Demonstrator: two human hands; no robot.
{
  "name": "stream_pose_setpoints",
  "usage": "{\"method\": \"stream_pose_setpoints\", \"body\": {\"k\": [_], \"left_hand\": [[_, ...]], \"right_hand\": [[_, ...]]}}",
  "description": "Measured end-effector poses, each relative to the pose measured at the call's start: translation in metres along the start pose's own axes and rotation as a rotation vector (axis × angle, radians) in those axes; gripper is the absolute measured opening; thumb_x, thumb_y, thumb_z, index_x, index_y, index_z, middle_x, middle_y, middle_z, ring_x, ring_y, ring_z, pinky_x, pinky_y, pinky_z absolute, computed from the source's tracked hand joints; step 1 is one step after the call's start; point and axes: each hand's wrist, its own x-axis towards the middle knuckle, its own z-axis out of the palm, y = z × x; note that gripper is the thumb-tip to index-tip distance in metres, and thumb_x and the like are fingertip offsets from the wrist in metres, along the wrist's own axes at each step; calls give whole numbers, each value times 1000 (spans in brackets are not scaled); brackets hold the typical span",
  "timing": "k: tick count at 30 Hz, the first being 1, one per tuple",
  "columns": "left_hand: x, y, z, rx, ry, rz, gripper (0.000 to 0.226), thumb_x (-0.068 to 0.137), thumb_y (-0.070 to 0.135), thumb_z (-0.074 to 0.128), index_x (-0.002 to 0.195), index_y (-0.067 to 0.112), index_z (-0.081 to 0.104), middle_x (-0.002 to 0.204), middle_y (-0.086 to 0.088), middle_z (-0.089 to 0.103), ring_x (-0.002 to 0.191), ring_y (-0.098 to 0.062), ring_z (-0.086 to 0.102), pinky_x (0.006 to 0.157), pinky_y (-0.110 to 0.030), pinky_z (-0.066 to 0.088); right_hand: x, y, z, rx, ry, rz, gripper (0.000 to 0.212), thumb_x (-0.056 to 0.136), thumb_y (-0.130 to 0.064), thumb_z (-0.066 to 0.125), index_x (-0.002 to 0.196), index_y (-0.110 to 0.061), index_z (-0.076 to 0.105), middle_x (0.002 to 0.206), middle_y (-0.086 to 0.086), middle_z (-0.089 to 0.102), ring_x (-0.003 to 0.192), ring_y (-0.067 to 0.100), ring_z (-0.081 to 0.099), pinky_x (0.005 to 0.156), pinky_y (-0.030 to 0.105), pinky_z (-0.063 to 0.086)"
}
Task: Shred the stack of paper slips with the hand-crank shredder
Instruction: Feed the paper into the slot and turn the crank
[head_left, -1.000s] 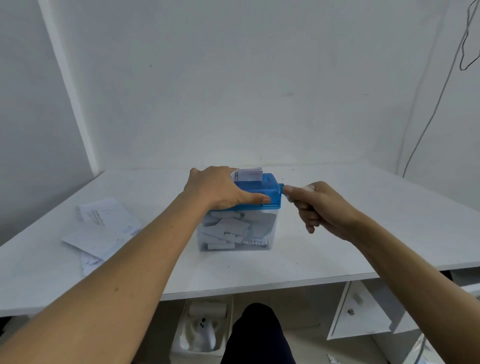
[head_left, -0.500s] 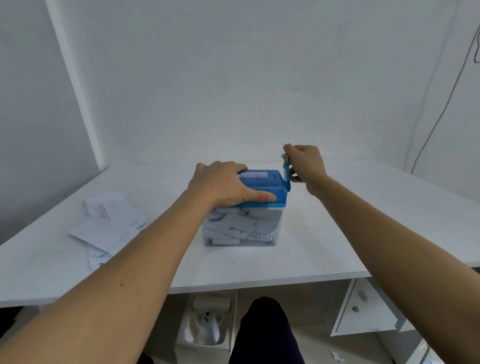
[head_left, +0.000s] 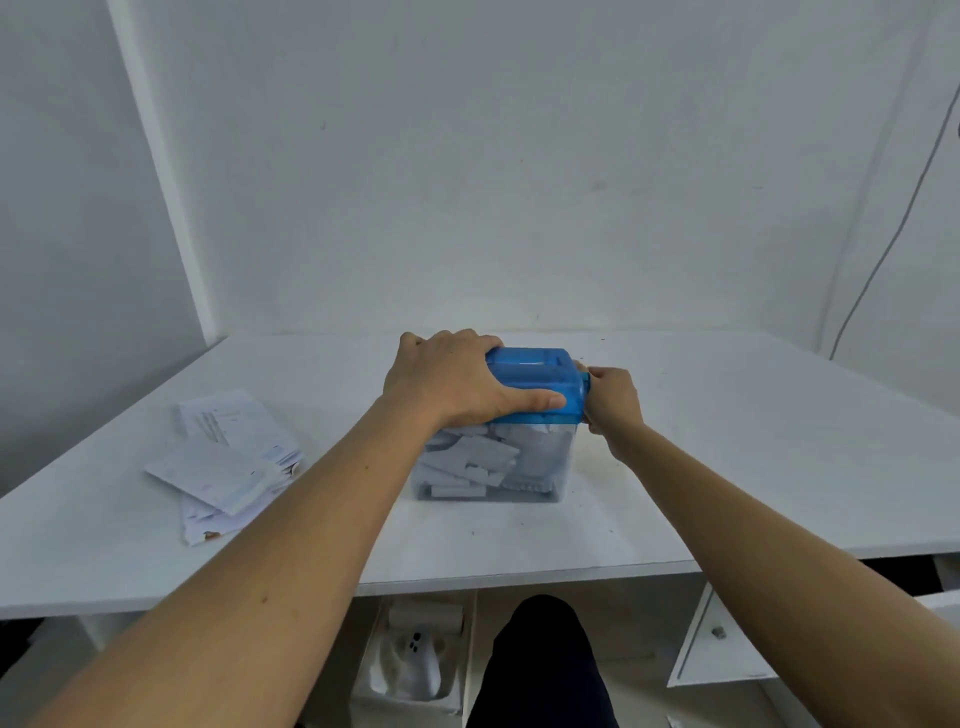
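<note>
Slips of paper (head_left: 228, 462) lie in a loose, fanned pile at the left of the white table (head_left: 753, 467), printed sides up, well apart from the machine. To their right, my left hand (head_left: 452, 379) clamps the blue top of the hand-crank shredder (head_left: 540, 379): the fingers curl over its far edge and the thumb stretches along its near face, holding it down. The shredder stands upright near the middle of the table, a little back from the front edge. Under the blue top, its clear bin (head_left: 493, 467) is packed most of the way up with white cut strips and scraps.

At the shredder's right end, my right hand (head_left: 610, 400) is closed round the crank (head_left: 586, 376). The fingers wrap it so fully that only a sliver of blue shows by the thumb. Whether any paper sits in the feed slot I cannot tell from this angle.

Farther right, a thin dark cable (head_left: 883, 249) runs down the pale wall. Below the table edge, a white drawer front (head_left: 722, 639) with a small knob hangs ajar, and my dark-clad knee (head_left: 540, 665) shows beneath the table.
</note>
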Motion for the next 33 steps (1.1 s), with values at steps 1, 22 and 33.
{"method": "stream_pose_setpoints", "body": {"k": [1,22,33], "left_hand": [[0,0,1,8,-4,-4,105,53,107,30,127,37,56,117,14,62,103,-16,57,90,-40,35],[1,1,-1,2,-20,-2,107,54,107,30,133,38,53,120,15,62,104,-16,57,90,-38,31],[-3,2,-4,-17,-25,3,105,57,105,35,135,37,52,126,13,60,110,-17,56,95,-39,32]], "right_hand": [[-3,2,-1,-12,-13,5,32,103,-20,45,77,-10,62,63,2,55,54,14,42,46,23,32],[-72,-66,-87,316,-426,57,41,94,-56,50,74,-20,55,58,2,50,44,15,43,41,22,34],[-11,-65,-47,68,-135,1,33,96,-48,58,99,-16,67,101,2,67,75,16,60,63,28,49]]}}
